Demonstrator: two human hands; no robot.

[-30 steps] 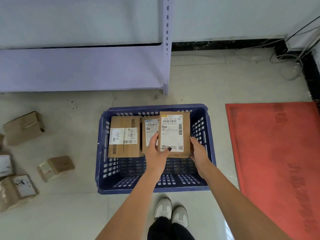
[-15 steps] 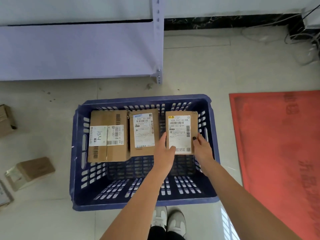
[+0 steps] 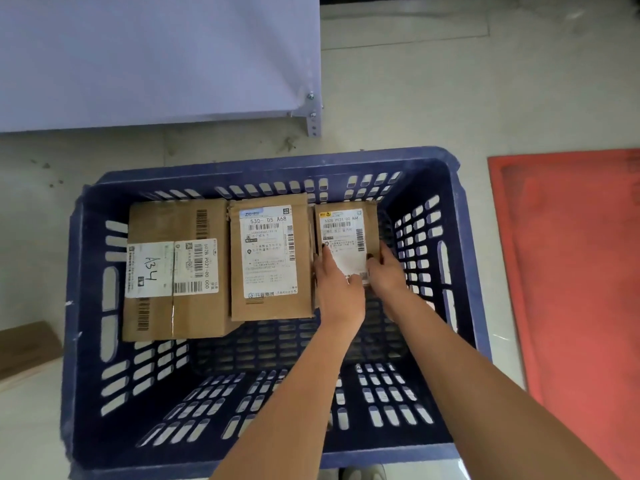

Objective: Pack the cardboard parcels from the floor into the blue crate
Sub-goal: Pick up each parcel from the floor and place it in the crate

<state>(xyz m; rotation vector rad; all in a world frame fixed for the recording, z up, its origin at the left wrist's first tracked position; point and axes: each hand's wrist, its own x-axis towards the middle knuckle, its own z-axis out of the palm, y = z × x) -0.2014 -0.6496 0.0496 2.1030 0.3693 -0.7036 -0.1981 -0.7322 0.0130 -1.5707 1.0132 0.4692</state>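
I am setting the small parcel (image 3: 346,237) down inside the blue crate (image 3: 465,271), in the far right part of it, with its white label facing up. My left hand (image 3: 337,289) holds its left edge, with the thumb lying on the label, and my right hand (image 3: 386,275) holds its right edge with the fingers curled around the side. So both of my grips are clamped on this one parcel. I cannot tell if it already rests on the crate floor or is a little above it.

Just to its left stands the middle parcel (image 3: 270,261), very close, perhaps touching. Further left is the large parcel (image 3: 176,268) with "A34" written by hand on its label, beside the left wall of the crate. These three make one row along the far wall. The near half of the crate floor shows no parcels.

I judge the task to be only partly done. Three parcels are in the crate, counting the one in my hands. At the left edge of the view, on the floor, I see a corner of another cardboard parcel (image 3: 24,348), so at least one is left to pick up. More may lie outside the view.

Beyond the crate is a pale shelf unit (image 3: 156,57), and a red mat (image 3: 571,271) lies on the right.
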